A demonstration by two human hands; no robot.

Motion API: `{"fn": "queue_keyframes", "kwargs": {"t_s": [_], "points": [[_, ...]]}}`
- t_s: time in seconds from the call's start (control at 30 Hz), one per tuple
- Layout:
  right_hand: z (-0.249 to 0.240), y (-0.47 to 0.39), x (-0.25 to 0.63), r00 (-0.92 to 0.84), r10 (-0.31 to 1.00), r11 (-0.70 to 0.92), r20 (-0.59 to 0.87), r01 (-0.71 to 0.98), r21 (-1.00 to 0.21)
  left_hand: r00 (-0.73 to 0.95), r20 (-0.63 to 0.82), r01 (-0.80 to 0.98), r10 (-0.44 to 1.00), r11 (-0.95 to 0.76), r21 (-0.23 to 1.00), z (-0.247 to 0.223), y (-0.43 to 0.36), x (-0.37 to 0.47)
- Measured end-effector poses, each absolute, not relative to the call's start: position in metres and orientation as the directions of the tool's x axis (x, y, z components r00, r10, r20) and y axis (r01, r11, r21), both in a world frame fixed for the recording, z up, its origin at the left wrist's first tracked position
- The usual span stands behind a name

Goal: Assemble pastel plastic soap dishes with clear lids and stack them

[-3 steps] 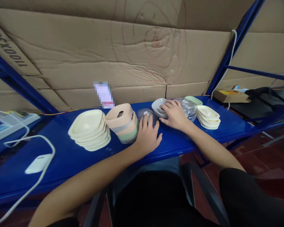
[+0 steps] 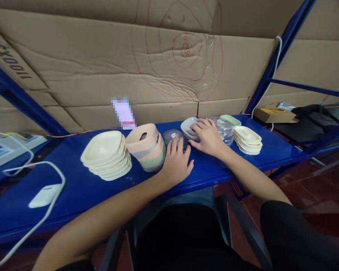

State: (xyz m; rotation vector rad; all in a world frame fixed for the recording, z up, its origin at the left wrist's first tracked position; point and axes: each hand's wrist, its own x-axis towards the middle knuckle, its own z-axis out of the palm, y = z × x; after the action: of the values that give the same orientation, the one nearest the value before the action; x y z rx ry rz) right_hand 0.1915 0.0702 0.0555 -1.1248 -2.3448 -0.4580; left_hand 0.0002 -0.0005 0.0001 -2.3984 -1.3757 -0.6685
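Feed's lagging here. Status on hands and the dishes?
Left hand flat by clear lid. Right hand on grey dish. Tipped bowl stack touches left hand.

Glossy blue metal shelf (image 2: 228, 165); matt plastic plates (image 2: 106, 154); cardboard wall (image 2: 101, 67).

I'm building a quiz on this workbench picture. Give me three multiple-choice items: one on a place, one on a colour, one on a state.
1. Where is the stack of cream square plastic plates?
A. left of the leaning stack of pastel bowls
B. under the right hand
C. on the floor

2. What colour is the shelf?
A. red
B. blue
C. grey

3. How is the left hand?
A. clenched in a fist
B. raised in the air
C. laid flat, fingers on a clear round lid

Answers: 1 A, plates sit left of the bowls; 2 B, its surface is blue; 3 C, the palm lies down.
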Motion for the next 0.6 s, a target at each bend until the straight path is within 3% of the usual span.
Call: {"fn": "queue_keyframes", "kwargs": {"t_s": [0.17,0.33,0.43,0.6], "points": [[0.054,0.070,0.190,-0.483,0.539,0.677,0.690,0.736,-0.014,0.530,0.638,0.742,0.559,-0.670,-0.029,0.003,0.000,-0.001],[0.057,0.082,0.198,-0.237,0.441,0.736,0.866,0.647,-0.198,0.689,0.639,0.436,0.341,-0.900,0.010,0.005,-0.001,-0.002],[0.060,0.099,0.214,-0.106,0.482,0.625,0.870,0.737,-0.257,0.724,0.609,0.382,0.324,-0.924,0.038,0.004,0.000,-0.003],[0.069,0.127,0.257,0.090,0.649,0.289,0.755,0.889,-0.355,0.717,0.595,0.382,0.362,-0.919,0.099,0.002,0.002,-0.004]]}}
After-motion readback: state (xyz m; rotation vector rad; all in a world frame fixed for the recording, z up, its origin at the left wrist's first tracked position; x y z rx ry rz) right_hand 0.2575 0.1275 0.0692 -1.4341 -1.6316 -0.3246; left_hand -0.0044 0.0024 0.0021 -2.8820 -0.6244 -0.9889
